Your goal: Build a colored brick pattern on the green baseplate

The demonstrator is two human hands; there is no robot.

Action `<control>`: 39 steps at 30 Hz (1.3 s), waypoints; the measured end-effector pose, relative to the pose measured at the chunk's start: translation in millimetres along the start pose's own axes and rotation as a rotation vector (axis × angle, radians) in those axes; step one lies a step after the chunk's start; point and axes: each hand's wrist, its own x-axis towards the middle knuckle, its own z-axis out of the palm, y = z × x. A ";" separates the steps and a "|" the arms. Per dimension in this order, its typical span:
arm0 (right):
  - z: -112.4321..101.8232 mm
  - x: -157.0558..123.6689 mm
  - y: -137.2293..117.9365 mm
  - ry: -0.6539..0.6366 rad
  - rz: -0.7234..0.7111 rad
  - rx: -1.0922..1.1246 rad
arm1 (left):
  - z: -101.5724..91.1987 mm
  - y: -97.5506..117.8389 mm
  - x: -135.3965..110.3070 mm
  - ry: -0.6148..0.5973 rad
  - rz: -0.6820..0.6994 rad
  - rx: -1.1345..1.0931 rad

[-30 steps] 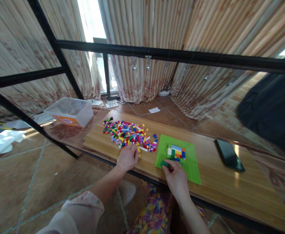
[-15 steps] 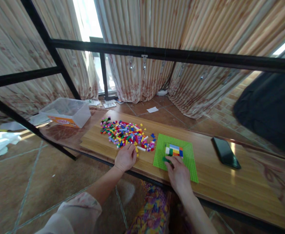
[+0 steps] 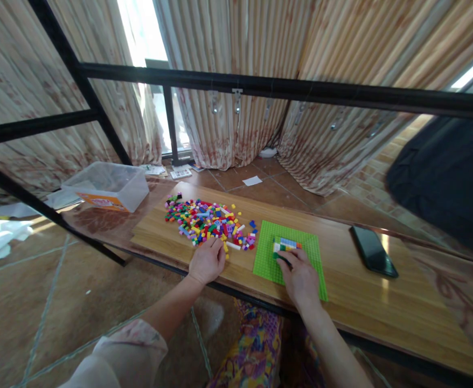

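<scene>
A green baseplate (image 3: 266,253) lies on the wooden table (image 3: 366,302), carrying a small patch of coloured bricks (image 3: 287,243). My right hand (image 3: 300,277) rests on the plate, its fingers pinched on a green brick pressed against the near edge of that patch. To the left a heap of loose coloured bricks (image 3: 204,221) is spread on the wood. My left hand (image 3: 207,261) lies at the heap's near edge, fingers curled down among the bricks; what they hold, if anything, is hidden.
A black phone (image 3: 371,250) lies on the table to the right of the plate. A clear plastic box (image 3: 109,186) stands at the far left. Black metal frame bars (image 3: 261,86) cross above the table. Curtains hang behind.
My right hand has moved forward from the plate's near edge up to the brick patch, carrying the green brick. My left hand stays at the heap's edge.
</scene>
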 end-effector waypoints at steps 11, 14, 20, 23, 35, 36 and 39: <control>-1.1 -4.3 4.3 0.139 0.045 0.022 | -1.4 0.9 0.4 -0.010 -0.006 -0.011; 1.3 -2.2 4.8 0.227 0.075 0.011 | -1.3 1.0 0.5 -0.006 -0.004 -0.001; 12.4 5.7 1.2 0.225 0.302 -0.011 | -2.8 2.8 0.6 -0.005 -0.008 0.007; 17.8 8.4 -0.4 0.184 0.333 -0.036 | -3.2 3.0 0.5 -0.004 -0.008 -0.001; 23.2 12.9 4.2 0.149 0.384 0.019 | -1.2 1.6 1.7 -0.007 -0.011 -0.027; 23.4 12.8 3.6 0.147 0.385 0.019 | -1.2 1.5 1.8 -0.008 -0.009 -0.024; 24.2 11.4 0.0 0.139 0.395 0.008 | -1.3 1.1 1.7 -0.007 0.000 -0.013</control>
